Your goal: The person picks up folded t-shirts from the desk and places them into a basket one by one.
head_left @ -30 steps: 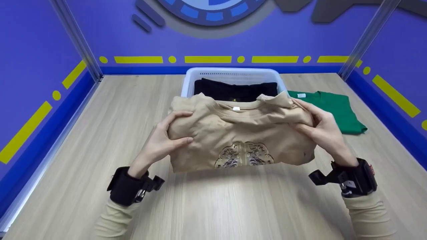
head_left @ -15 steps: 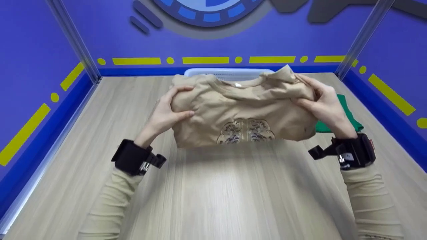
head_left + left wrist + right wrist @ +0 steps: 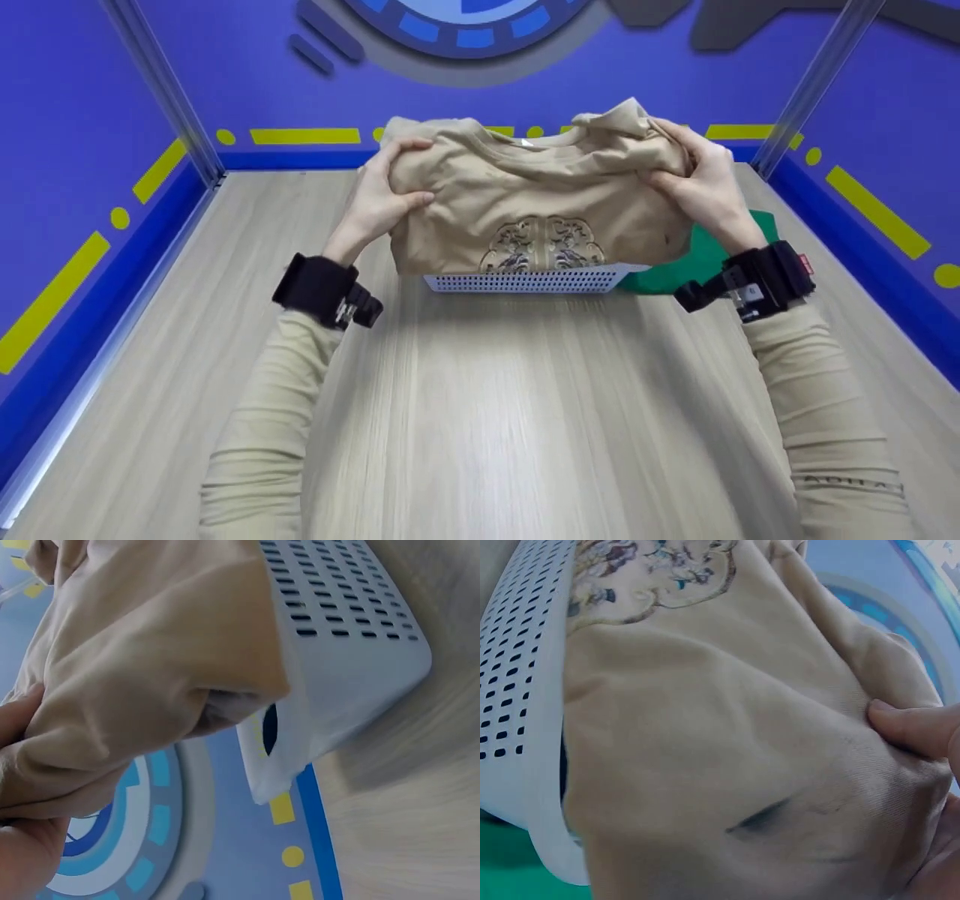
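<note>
A folded beige T-shirt [image 3: 540,184] with an embroidered emblem is held up between both hands, its neckline with a white tag at the top. My left hand [image 3: 379,191] pinches its left side, thumb in front. At the right side my right hand [image 3: 701,180] pinches the cloth near a raised fold. Just behind and below the shirt stands a white perforated basket [image 3: 525,282], mostly hidden in the head view. The left wrist view shows the shirt's lower corner close to the basket's rim [image 3: 281,757]; whether they touch I cannot tell.
A green folded garment [image 3: 694,259] lies on the wooden table [image 3: 487,412] to the right of the basket. Blue-purple panels [image 3: 285,82] with yellow marks rise at the back and on both sides. Black camera bands sit on both wrists.
Both hands have carried the beige T-shirt forward and up, over the basket. The black garment seen in the basket earlier is now hidden behind it. The grip looks the same.
</note>
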`<state>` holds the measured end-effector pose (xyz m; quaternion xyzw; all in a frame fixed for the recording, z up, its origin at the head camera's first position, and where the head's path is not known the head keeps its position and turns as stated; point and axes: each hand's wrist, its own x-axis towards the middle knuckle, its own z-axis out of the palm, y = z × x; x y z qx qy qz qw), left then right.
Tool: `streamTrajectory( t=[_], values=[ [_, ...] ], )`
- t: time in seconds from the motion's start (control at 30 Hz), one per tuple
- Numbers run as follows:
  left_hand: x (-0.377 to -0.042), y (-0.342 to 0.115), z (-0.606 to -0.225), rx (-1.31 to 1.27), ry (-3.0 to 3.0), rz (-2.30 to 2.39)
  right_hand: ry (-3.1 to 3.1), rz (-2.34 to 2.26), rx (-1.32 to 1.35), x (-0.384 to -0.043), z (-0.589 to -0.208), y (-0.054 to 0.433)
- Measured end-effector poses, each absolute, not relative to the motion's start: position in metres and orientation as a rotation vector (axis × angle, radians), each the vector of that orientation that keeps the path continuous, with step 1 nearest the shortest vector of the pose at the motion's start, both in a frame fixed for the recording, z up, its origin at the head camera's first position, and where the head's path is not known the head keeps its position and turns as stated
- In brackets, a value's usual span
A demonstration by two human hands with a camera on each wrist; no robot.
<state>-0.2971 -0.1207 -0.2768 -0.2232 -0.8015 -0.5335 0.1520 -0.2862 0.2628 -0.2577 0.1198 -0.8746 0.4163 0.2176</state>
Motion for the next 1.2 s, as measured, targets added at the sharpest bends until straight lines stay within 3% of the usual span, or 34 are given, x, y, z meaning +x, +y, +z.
streamTrajectory(
  t=[0.57,1.0,1.2],
  values=[
    [-0.35,-0.09,-0.303,-0.384,-2.403,-1.369,-2.405,1.028,0.299,-0.334,-0.293,0.227],
    [-0.363,-0.08,-0.338,-0.324,-2.465,-1.352,-2.464,0.838,0.109,-0.348,-0.327,0.218],
    [-0.37,-0.079,-0.333,-0.272,-2.531,-1.307,-2.552,0.8,0.039,-0.357,-0.327,0.221]
  ],
)
